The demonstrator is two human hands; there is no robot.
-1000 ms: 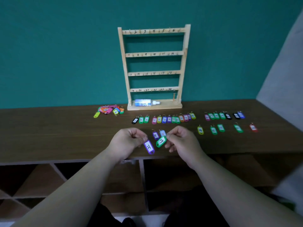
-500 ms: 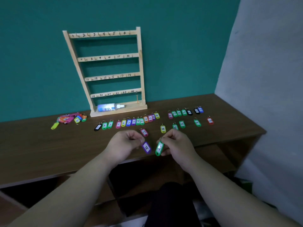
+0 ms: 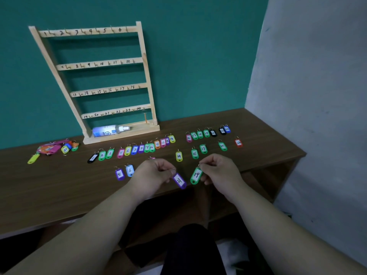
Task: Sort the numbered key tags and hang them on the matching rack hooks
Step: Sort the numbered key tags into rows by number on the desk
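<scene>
Head view: my left hand (image 3: pixel 153 175) pinches the ring of the purple tag 21 (image 3: pixel 179 181) between thumb and forefinger. My right hand (image 3: pixel 220 171) pinches the ring of the green tag 19 (image 3: pixel 196 175) the same way, its other fingers curled. Both tags dangle over the front edge of the table (image 3: pixel 59 185), near each other but apart.

Over the last second the two grips have not changed, but the view has swung right and the hands have gone with it. The purple 5 (image 3: pixel 119 174) and blue 6 (image 3: pixel 130 170), which lay under the hands, now sit left of my left hand, and the rack (image 3: pixel 99 63) stands far left. I see no coloured tag on its hooks.

I judge I am still sorting: 19 probably belongs between the green 17 (image 3: pixel 203 148) and green 20 (image 3: pixel 222 146), and 21 between that 20 and the red 23 (image 3: pixel 238 142)
</scene>
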